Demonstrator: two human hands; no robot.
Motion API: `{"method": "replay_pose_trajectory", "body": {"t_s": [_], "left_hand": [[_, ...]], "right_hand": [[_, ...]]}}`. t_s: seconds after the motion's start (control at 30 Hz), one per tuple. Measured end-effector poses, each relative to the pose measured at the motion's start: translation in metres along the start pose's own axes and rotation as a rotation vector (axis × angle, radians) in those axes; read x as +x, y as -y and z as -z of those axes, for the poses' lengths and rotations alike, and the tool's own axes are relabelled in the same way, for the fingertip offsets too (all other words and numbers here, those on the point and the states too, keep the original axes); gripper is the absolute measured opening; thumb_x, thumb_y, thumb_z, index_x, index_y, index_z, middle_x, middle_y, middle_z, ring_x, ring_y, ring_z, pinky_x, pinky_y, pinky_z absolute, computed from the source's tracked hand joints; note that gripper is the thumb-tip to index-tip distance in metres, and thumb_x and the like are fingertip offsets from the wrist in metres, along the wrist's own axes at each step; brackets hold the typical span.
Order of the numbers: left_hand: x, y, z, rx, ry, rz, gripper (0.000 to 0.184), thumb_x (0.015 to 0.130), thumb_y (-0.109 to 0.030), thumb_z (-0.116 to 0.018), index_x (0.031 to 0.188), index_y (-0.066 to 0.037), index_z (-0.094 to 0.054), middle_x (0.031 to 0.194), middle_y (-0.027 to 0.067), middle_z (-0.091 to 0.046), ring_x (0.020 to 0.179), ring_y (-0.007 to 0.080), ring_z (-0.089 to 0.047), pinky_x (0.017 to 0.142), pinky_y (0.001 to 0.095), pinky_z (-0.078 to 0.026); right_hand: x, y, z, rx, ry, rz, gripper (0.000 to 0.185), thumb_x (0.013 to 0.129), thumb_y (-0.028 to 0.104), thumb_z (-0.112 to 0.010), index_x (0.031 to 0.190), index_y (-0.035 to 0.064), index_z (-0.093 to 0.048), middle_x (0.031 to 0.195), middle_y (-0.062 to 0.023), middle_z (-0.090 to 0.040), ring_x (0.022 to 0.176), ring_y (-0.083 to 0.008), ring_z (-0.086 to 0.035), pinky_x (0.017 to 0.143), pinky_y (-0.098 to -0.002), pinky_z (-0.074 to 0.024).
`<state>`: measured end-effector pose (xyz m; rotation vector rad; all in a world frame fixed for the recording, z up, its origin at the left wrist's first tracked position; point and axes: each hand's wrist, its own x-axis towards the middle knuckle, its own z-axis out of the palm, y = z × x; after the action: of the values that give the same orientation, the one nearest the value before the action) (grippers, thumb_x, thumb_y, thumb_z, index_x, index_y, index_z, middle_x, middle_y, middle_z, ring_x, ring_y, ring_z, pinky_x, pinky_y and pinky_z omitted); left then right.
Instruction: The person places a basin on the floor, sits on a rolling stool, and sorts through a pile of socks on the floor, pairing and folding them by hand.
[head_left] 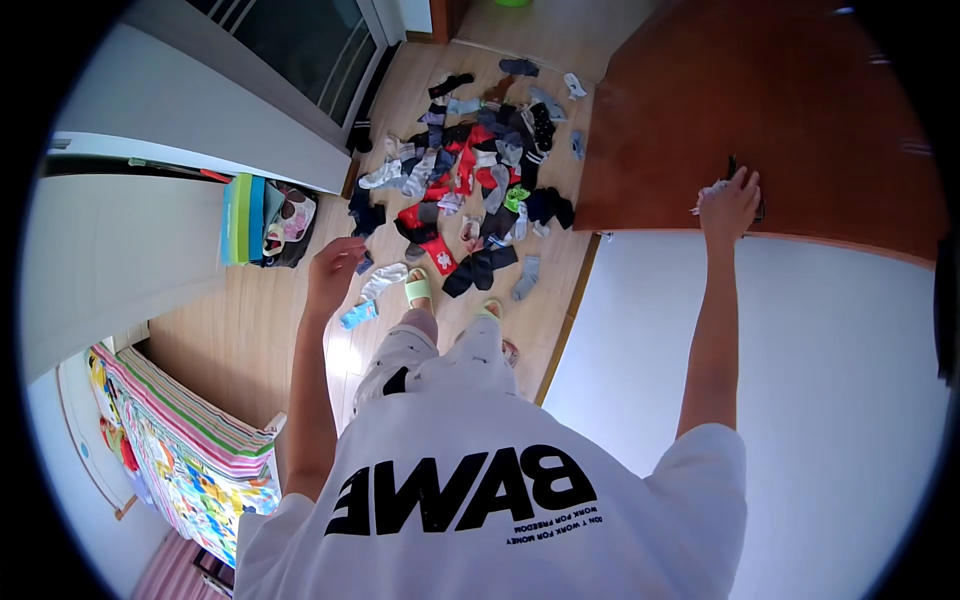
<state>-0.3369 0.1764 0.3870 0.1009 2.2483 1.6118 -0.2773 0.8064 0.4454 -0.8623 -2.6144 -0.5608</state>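
My right hand (730, 206) is stretched out to the right, its fingers closed round the door handle (732, 166) near the edge of a brown wooden door (760, 90). Something whitish and crumpled shows beside the fingers; I cannot make out what it is. Bent at the elbow, my left hand (338, 268) hangs in the air with loosely curved fingers, and nothing shows in it. Beyond it on the floor lies a wide spread of socks (465, 165) in black, red, grey and white. A white sock (384, 281) and a light-blue item (359, 314) lie nearer my feet.
My feet stand in green slippers (418, 288) at the near edge of the socks. On the left are a white cabinet door (120, 260), a shelf pile with a green and blue box (243, 218), and a bed with colourful bedding (190, 440). A white wall (740, 350) runs along the right.
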Motion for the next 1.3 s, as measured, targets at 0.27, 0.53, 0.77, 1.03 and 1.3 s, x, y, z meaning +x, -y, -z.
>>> {"method": "replay_pose_trajectory", "body": {"t_s": [0.27,0.53,0.77,1.03,1.3], "left_hand": [[0.084,0.009,0.066,-0.075,0.101,-0.006,0.022,0.094,-0.004,-0.054,0.113,0.002,-0.063,0.102,0.0115,-0.069,0.091,0.0159,-0.067,0.082,0.0265,-0.053],[0.209,-0.023,0.052,-0.19,0.215,-0.017,0.02,0.094,-0.002,-0.053,0.109,-0.002,-0.065,0.099,0.0066,-0.07,0.089,0.0132,-0.066,0.079,0.0252,-0.051],[0.309,-0.083,0.042,-0.056,0.269,-0.092,0.019,0.097,-0.007,-0.054,0.112,0.0,-0.063,0.102,0.0076,-0.069,0.092,0.0152,-0.066,0.082,0.0271,-0.053],[0.431,-0.118,0.058,0.097,0.249,-0.053,0.023,0.098,-0.018,-0.057,0.115,-0.004,-0.064,0.105,0.0058,-0.068,0.095,0.0144,-0.065,0.083,0.0286,-0.052],[0.631,-0.14,0.061,-0.019,0.345,-0.059,0.024,0.097,-0.019,-0.06,0.114,-0.003,-0.064,0.105,0.0071,-0.069,0.092,0.0146,-0.066,0.081,0.0281,-0.053]], "right_hand": [[-0.156,0.069,0.082,0.265,0.214,0.004,0.06,0.086,0.011,-0.063,0.142,0.0092,-0.04,0.148,-0.0187,-0.032,0.135,-0.0385,-0.032,0.109,-0.0508,-0.0316],[-0.213,0.101,0.077,0.42,0.618,-0.31,0.064,0.085,0.01,-0.066,0.142,0.0082,-0.038,0.149,-0.0195,-0.029,0.132,-0.0415,-0.035,0.109,-0.0507,-0.0361],[-0.143,0.125,-0.041,0.601,0.66,-0.344,0.058,0.085,0.011,-0.065,0.138,0.0037,-0.042,0.14,-0.0225,-0.039,0.131,-0.0394,-0.039,0.111,-0.0432,-0.0344],[0.06,0.282,-0.094,1.006,0.554,-0.129,0.049,0.081,0.009,-0.066,0.127,0.0015,-0.051,0.131,-0.0224,-0.05,0.122,-0.0397,-0.049,0.103,-0.0422,-0.0413],[0.199,0.436,-0.127,1.197,0.416,-0.106,0.048,0.082,0.011,-0.064,0.127,0.0013,-0.051,0.129,-0.023,-0.05,0.121,-0.0404,-0.049,0.103,-0.0421,-0.0413]]}}
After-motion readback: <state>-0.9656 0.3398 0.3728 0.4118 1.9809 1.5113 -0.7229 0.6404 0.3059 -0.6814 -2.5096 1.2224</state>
